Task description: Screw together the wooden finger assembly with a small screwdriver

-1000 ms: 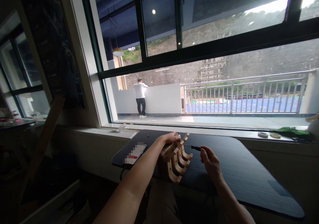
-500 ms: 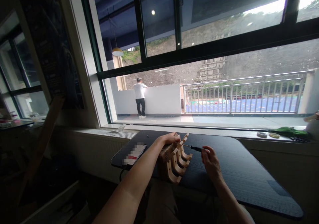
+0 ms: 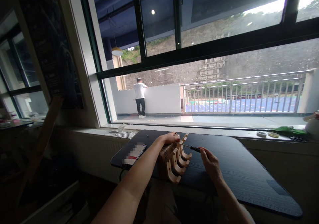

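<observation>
A light wooden rack with several curved hooks (image 3: 175,159) stands on edge at the near side of a dark table (image 3: 239,171). My left hand (image 3: 170,138) is closed over the rack's top end and holds it. My right hand (image 3: 210,162) pinches the black handle of a small screwdriver (image 3: 192,148). The screwdriver's thin shaft points left at the upper hooks of the rack.
A phone (image 3: 134,154) lies on the table's left end. Tape rolls (image 3: 262,134) and a green cloth (image 3: 289,131) sit on the window sill at the right. Outside the window a person (image 3: 139,97) stands on a balcony with a metal railing (image 3: 239,96).
My right hand has shifted very slightly on the screwdriver handle. The left hand and the rack have stayed where they were.
</observation>
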A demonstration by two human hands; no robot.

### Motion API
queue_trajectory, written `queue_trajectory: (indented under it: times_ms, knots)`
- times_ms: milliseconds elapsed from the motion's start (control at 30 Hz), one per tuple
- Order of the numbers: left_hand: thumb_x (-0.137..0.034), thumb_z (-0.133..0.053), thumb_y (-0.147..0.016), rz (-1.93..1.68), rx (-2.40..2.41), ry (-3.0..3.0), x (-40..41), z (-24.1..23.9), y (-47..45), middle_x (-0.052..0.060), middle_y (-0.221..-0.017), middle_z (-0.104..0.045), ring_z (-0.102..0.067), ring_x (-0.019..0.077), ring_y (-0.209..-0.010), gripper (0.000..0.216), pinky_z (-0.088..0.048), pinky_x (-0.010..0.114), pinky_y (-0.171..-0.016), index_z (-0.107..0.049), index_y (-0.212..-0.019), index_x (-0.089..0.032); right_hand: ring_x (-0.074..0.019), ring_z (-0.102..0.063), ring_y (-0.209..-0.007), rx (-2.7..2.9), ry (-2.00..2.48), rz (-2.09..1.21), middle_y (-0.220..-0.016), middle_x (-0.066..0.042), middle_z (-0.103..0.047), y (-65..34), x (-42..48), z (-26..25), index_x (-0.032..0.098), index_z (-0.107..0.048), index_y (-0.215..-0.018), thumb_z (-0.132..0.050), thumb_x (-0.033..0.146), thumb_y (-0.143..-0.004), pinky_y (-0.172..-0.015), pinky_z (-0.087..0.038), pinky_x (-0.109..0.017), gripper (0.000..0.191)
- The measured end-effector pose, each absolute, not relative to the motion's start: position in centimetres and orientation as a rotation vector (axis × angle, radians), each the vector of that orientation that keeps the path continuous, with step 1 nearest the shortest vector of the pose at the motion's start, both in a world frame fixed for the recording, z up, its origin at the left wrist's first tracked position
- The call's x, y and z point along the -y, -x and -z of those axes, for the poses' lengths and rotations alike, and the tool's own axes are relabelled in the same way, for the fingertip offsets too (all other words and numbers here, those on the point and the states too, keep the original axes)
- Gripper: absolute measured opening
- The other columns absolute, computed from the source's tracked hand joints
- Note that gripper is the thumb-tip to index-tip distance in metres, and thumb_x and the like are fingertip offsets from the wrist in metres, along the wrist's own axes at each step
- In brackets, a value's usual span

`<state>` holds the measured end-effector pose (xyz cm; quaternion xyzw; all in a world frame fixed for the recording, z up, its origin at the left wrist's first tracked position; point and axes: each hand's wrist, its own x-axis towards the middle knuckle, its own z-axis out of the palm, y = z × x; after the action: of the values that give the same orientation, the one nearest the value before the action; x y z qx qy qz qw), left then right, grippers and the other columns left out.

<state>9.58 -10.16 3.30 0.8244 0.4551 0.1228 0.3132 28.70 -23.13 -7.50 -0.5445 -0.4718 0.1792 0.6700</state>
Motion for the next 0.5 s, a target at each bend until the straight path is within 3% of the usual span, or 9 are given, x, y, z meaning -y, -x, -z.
queue_trajectory:
  times_ms: [67, 200, 333, 500]
  knots:
    - [-0.041, -0.057, -0.069, -0.297, -1.188, -2.163, 10.17, -3.32, -9.55, 0.005, -0.091, -0.063, -0.057, 0.0215, -0.084, 0.036, -0.045, 0.028, -0.075, -0.052, -0.098, -0.019, -0.0180, -0.057, -0.064, 1.085, 1.262, -0.327, -0.076, -0.005, -0.066, -28.79, 23.08, 7.54, 0.017, -0.068, -0.097, -0.053, 0.056, -0.074, -0.058, -0.045, -0.029, 0.048]
    - [-0.042, -0.058, -0.068, -0.278, -1.182, -2.141, 10.07, -3.33, -9.55, 0.005, -0.096, -0.063, -0.057, 0.0219, -0.086, 0.041, -0.045, 0.028, -0.076, -0.051, -0.102, -0.020, -0.0144, -0.050, -0.053, 1.081, 1.230, -0.328, -0.065, -0.001, -0.059, -28.69, 22.95, 7.71, 0.018, -0.060, -0.108, -0.055, 0.053, -0.074, -0.050, -0.042, -0.027, 0.049]
    - [-0.043, -0.057, -0.069, -0.246, -1.145, -2.143, 9.91, -3.20, -9.61, 0.006, -0.099, -0.062, -0.058, 0.0221, -0.086, 0.044, -0.046, 0.028, -0.076, -0.050, -0.106, -0.021, -0.0156, -0.054, -0.059, 1.081, 1.161, -0.404, -0.068, -0.001, -0.060, -28.63, 22.81, 7.89, 0.018, -0.058, -0.105, -0.059, 0.049, -0.072, -0.055, -0.046, -0.028, 0.046]
    - [-0.044, -0.054, -0.071, -0.235, -1.155, -2.170, 9.96, -3.21, -9.73, 0.006, -0.105, -0.061, -0.058, 0.0222, -0.088, 0.045, -0.046, 0.030, -0.078, -0.049, -0.109, -0.020, -0.0158, -0.053, -0.052, 1.106, 1.232, -0.466, -0.057, 0.001, -0.055, -28.84, 22.84, 7.99, 0.016, -0.061, -0.102, -0.055, 0.053, -0.075, -0.052, -0.044, -0.029, 0.046]
